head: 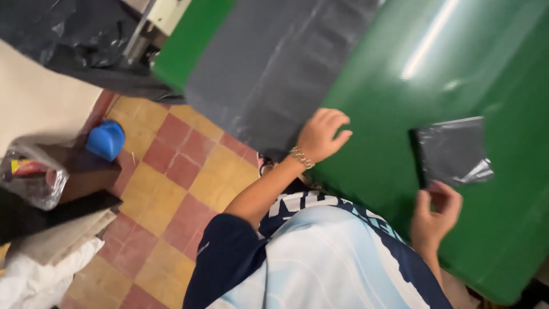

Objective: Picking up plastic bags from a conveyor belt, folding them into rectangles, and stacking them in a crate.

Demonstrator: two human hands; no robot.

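A large grey plastic sheet is being pressed flat on the green desk by the left hand, whose fingers are lying loosely together on the sheet's near edge; a bracelet is being worn on that wrist. To the right, a small folded grey bag is lying on the desk, its near left corner being touched by the right hand with fingers curled. A blue container is sitting on the checkered floor at left.
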